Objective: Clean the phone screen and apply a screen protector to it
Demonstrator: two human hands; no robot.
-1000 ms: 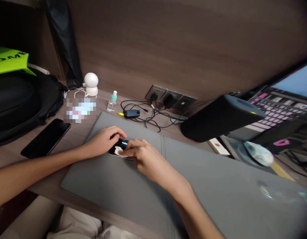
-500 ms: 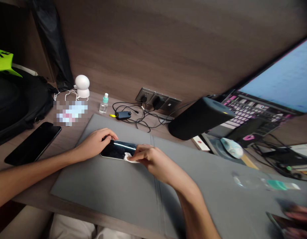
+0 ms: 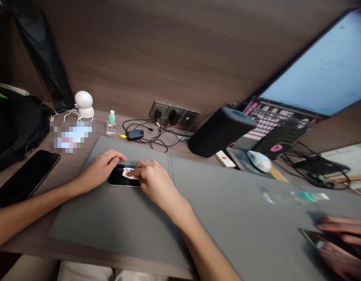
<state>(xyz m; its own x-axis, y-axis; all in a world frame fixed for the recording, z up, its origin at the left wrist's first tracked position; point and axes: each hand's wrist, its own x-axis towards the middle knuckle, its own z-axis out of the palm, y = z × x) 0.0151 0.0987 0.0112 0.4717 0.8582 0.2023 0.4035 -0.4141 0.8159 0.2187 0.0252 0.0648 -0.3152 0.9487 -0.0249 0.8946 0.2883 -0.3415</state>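
Note:
A smartphone with a dark glossy screen lies flat on a grey desk mat. My left hand is at its left end, thumb and fingers curled about the upper left corner and holding it. Pressed onto the screen is a crumpled white wipe, pinched under the fingertips of my right hand. That hand covers the phone's right end.
Another black phone rests at left, near a backpack. Behind the mat stand a small spray bottle, tangled cables and a black cylinder. At right, another person's hands hold a dark device near a lying bottle.
My right hand has slid the wipe leftward and up, to the middle of the screen. My left hand stays at the phone's left end. The whole view has shifted somewhat.

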